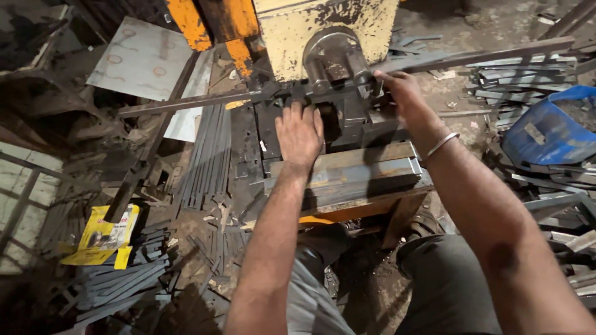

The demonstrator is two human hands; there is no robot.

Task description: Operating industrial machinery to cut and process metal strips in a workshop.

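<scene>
Grey trousers fill the near edge of the view, the person's knees drawn up against the machine. Just beyond them a stack of flat steel pieces (347, 174) lies on an orange-painted stand, at the front edge of the machine's bed, within easy reach.

The left hand (300, 133) lies palm down with fingers spread on the dark metal block below the cutter head, apparently pressing to steady the work there. The right hand (397, 93), with a metal bangle on its wrist, is closed over the long steel bar (186, 102) just right of the round cutter head (332, 59); it seems to hold the bar level while the bar passes through the machine. The bar runs across the whole view, from the left floor to the upper right corner.

Behind stands the yellow machine body (292, 37), its paint chipped.

On the floor, cut steel strips (208, 155) lie in rows to the left, and more are heaped at the right. A blue plastic tub (546, 133) lies among them at the right edge; what is inside it cannot be made out. A yellow packet (102, 239) lies on the scraps at lower left.
</scene>
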